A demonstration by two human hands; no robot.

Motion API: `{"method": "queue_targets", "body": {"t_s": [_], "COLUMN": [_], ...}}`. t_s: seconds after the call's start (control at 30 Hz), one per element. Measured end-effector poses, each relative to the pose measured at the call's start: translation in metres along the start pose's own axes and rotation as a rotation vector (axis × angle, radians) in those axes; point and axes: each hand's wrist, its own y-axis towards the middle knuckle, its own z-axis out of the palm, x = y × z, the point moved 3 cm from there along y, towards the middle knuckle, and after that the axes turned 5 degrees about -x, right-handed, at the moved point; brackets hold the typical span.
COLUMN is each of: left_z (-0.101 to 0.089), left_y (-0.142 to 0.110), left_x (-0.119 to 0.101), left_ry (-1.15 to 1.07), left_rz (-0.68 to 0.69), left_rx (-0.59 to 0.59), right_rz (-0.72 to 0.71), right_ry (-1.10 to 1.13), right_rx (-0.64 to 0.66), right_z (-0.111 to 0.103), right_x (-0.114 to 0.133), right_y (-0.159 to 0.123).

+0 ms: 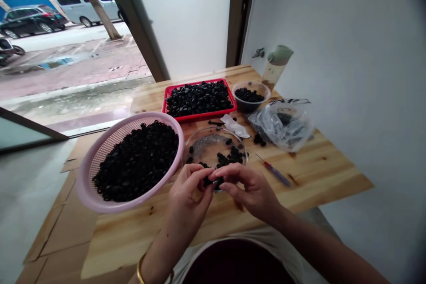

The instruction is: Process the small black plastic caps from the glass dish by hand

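Observation:
My left hand (190,190) is closed in a pinch around a small black round piece (207,181), partly hidden by the fingers. Fingertips of my right hand (251,188) meet the left ones and close on the same spot; what exactly they grip is too small to make out. Just beyond and beneath both hands lies a clear shallow round dish (246,156), with small black pieces (233,154) scattered inside it. To the left, a pink plastic basket (87,182) holds a large heap of black pieces (140,159).
Behind the dish are a red tray (166,105) of black pieces, a clear tub (266,94) and a green-lidded bottle (278,64). On the right lie a plastic bag (286,128) and a thin screwdriver (276,173). White crumpled tissue (234,126) sits on the wooden table (333,164).

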Motion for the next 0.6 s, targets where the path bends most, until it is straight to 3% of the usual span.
{"method": "queue_targets", "body": {"t_s": [0.07,0.17,0.4,0.6], "left_z": [0.002,0.006,0.016,0.02], "left_y": [-0.001,-0.003,-0.013,-0.016], "left_x": [-0.003,-0.001,0.011,0.015], "left_ry": [0.026,-0.038,-0.424,-0.593], "left_rz": [0.041,0.016,-0.272,-0.478], "left_rx": [-0.028,-0.06,-0.053,-0.065], "right_rz": [-0.052,-0.019,0.194,0.166], "right_ry": [-0.094,-0.065,0.354,0.246], "right_rx": [-0.037,-0.077,-0.07,-0.073], "right_z": [-0.003,-0.006,-0.002,-0.003], "right_x": [-0.001,-0.007,-0.021,-0.023], "right_y": [-0.003,-0.007,-0.009,-0.011]}}
